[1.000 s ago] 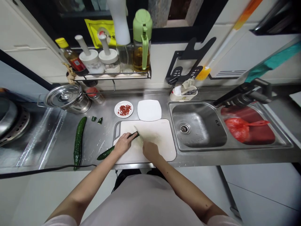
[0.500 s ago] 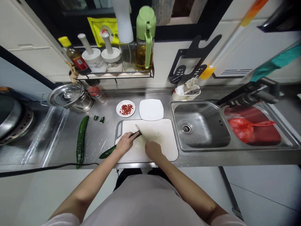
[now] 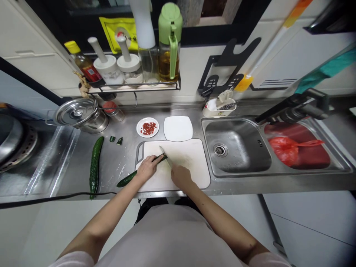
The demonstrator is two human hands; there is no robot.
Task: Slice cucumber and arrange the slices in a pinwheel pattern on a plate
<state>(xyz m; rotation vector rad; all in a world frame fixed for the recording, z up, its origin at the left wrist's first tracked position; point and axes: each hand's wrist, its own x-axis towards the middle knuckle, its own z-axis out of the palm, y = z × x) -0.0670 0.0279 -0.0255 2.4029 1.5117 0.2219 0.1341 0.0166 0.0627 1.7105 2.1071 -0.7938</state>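
Observation:
On the white cutting board (image 3: 194, 159), my left hand (image 3: 147, 168) is closed over a dark green cucumber (image 3: 127, 179). One part of it shows at the lower left, past the board's edge. More green shows at the fingertips, and the stretch under the palm is hidden. My right hand (image 3: 181, 176) grips a knife (image 3: 169, 161) by its handle, which the fingers cover. Its narrow blade points up and left, against the green end by my left fingertips. A second, whole cucumber (image 3: 96, 163) lies left of the board, near two small cut ends (image 3: 119, 141).
Behind the board stand a plate of chopped red pieces (image 3: 148, 128) and a white plate (image 3: 178, 128). To the right is a double sink (image 3: 236, 148) holding a red bag (image 3: 285, 150). A lidded pot (image 3: 80, 115) stands back left, below a seasoning rack (image 3: 139, 88). A black cord (image 3: 69, 195) crosses the front left.
The view has shifted slightly. Both hands keep their grips at nearly the same place on the board, with the knife blade still at the cucumber.

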